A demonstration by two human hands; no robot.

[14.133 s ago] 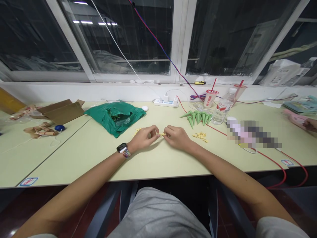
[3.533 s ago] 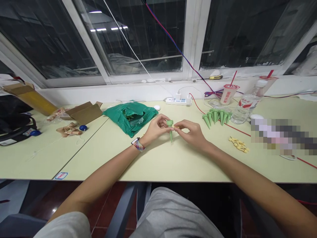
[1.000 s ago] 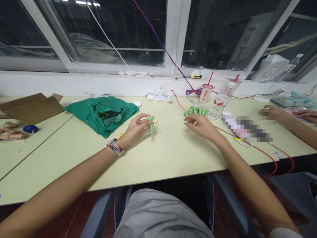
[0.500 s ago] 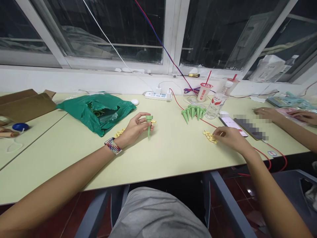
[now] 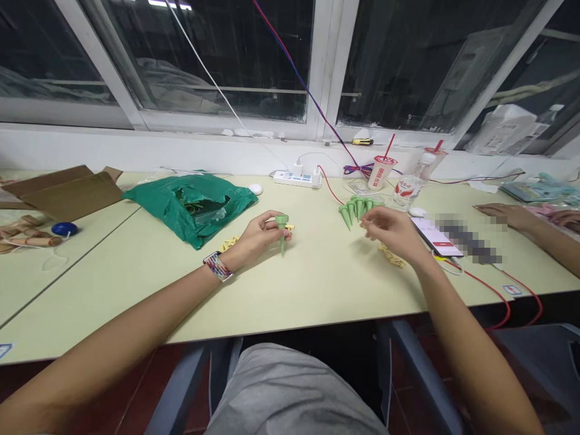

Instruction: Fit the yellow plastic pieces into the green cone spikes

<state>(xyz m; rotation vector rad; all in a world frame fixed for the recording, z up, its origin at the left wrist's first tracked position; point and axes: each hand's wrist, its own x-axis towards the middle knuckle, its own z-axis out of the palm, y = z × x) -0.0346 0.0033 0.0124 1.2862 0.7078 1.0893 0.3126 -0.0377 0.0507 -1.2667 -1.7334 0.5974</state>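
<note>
Head view: the pale table (image 5: 317, 284) runs across the whole lower frame under your arms. A crumpled green bag (image 5: 190, 202) lies at centre left, just beyond your left wrist.

Your left hand (image 5: 256, 237), at mid-frame, is closed around the top of a green cone (image 5: 282, 232), thumb and fingers pinching its wide end. The cone stands upright with its tip down near the table, and a small yellow piece (image 5: 290, 228) sticks out of its side.

Your right hand (image 5: 394, 234) is raised right of centre, fingertips drawn together. You cannot tell whether anything sits between them. Behind it lies a row of green cones (image 5: 356, 208), and just below its wrist a heap of yellow pieces (image 5: 393, 258).

At the right edge rests another person's hand (image 5: 505, 215).
</note>
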